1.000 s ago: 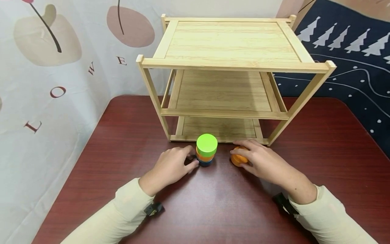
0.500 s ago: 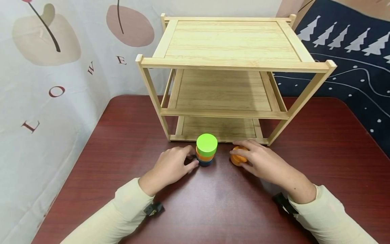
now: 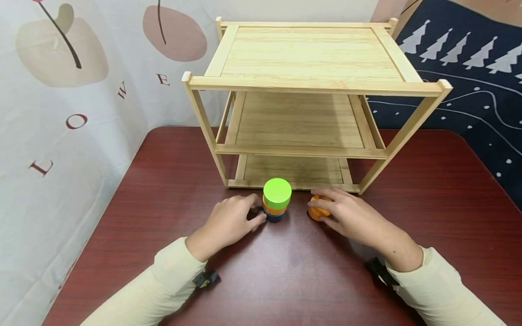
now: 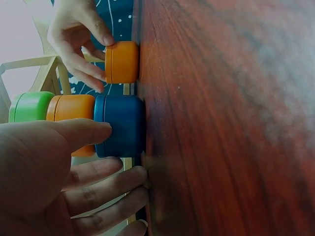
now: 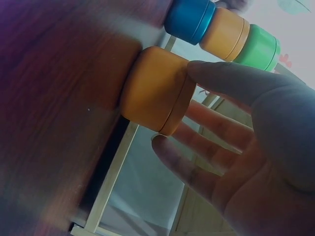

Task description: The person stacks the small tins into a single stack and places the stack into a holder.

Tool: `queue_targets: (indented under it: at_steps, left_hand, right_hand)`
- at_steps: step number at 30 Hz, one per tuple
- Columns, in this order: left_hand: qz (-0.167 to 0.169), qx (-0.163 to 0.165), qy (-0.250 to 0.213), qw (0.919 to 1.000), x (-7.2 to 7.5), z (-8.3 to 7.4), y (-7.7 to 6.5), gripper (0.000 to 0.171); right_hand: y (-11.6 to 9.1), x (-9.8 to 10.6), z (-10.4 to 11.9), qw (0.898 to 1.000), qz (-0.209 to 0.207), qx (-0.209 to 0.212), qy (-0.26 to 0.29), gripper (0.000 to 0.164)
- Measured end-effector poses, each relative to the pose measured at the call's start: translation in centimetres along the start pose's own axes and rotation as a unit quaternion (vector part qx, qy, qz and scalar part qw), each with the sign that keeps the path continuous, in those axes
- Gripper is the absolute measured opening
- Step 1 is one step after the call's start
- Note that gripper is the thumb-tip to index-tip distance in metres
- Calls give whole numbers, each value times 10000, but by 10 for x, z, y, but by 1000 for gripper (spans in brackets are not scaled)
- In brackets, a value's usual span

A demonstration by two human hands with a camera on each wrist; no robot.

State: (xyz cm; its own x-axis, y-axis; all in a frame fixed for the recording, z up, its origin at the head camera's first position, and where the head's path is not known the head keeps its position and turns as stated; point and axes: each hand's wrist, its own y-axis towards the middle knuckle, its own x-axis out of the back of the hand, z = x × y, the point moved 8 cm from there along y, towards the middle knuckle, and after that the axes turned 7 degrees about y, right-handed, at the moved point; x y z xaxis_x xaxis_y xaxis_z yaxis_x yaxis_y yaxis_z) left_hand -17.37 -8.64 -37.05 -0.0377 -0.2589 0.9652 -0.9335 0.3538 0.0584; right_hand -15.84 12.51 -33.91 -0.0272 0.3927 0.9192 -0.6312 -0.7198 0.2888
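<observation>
Three round lidded jars stand stacked on the table in the head view: a green jar (image 3: 277, 192) on top, an orange one (image 4: 74, 108) in the middle, a dark blue jar (image 4: 125, 125) at the bottom. My left hand (image 3: 232, 219) lies at the stack's left side. In the left wrist view its thumb tip touches the blue jar; the other fingers extend loosely beside it. My right hand (image 3: 352, 215) holds a second orange jar (image 5: 155, 91), separate from the stack, with thumb and fingers around its lid. This jar's base is on the tabletop.
A three-tier wooden rack (image 3: 310, 86) stands right behind the jars, its bottom front bar (image 3: 302, 186) close to the stack. The dark red table (image 3: 285, 271) extends in front and to both sides. Printed cloth (image 3: 94, 108) hangs along the left and back.
</observation>
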Motion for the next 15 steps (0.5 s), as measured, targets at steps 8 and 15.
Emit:
queue_targets:
  at_steps: [8,15]
  left_hand:
    - [3,3,9,10000,0,0,0,24]
    - [-5,-13,-8,10000,0,0,1,24]
  right_hand:
    - [0,0,0,10000,52,3,15,38]
    - [0,-1,-1,9999,110,-22,-20,39]
